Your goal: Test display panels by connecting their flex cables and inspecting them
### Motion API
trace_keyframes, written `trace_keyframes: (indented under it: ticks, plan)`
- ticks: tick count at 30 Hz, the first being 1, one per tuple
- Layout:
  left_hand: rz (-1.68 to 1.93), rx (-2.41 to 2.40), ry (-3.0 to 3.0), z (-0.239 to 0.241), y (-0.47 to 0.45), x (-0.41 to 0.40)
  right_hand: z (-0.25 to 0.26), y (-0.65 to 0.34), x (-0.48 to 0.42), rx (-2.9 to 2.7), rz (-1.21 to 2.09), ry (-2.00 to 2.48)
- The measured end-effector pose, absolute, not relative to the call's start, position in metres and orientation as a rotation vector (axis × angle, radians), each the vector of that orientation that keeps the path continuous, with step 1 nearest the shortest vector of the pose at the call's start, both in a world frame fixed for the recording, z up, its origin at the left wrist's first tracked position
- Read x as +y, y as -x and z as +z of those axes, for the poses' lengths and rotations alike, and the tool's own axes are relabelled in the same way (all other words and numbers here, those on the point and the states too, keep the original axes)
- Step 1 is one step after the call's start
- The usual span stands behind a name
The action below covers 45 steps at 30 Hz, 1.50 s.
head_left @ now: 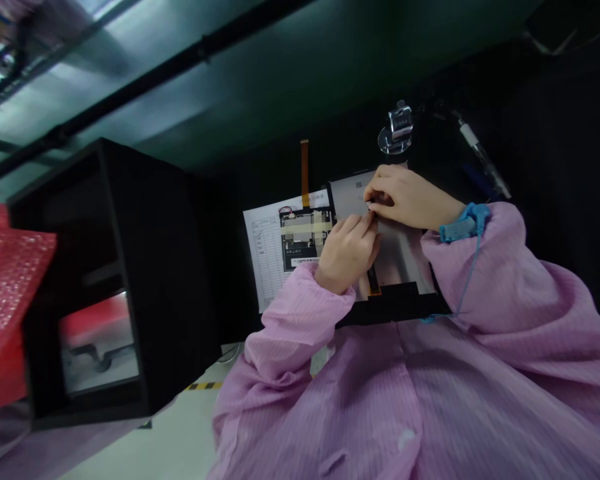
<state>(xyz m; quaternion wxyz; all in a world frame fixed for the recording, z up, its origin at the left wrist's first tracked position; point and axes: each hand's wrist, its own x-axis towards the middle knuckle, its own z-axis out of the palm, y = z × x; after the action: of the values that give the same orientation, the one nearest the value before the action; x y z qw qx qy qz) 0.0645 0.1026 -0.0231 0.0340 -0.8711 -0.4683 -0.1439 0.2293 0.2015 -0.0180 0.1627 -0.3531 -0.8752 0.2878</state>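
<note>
A flat grey panel (403,257) lies on a black holder (390,308) in front of me. My left hand (347,252) rests on the panel's left part with fingers curled together, fingertips at a thin dark strip (373,279). My right hand (405,197) sits at the panel's top edge, fingers pinched on something small that I cannot make out. The two hands almost touch. A blue wrist strap (465,223) circles my right wrist, above pink sleeves.
A printed sheet with a picture of a circuit board (275,250) lies left of the panel, an orange ribbon (305,170) above it. A black box shelf (115,280) stands at left beside red bubble wrap (5,287). A silver counter (399,127) and a pen-like tool (483,160) lie behind.
</note>
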Motion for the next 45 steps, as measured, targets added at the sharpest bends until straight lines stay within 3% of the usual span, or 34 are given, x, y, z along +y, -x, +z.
trace_keyframes:
  ticks: [19, 35, 39, 45]
  plan:
    - [-0.379, -1.509, 2.723, -0.016, -0.068, 0.102, 0.001, -0.229, 0.199, -2.467, 0.815, 1.292]
    - [-0.417, -1.589, 2.762, -0.020, -0.069, 0.102, 0.011, -0.249, 0.190, -2.039, 0.835, 1.250]
    - [-0.751, -1.653, 2.778, -0.021, -0.062, 0.104, 0.017, -0.247, 0.184, -1.916, 0.610, 1.174]
    - [-2.017, -2.036, 2.616, -0.010, -0.054, 0.104, 0.010, -0.226, 0.172, -2.121, 0.127, 0.814]
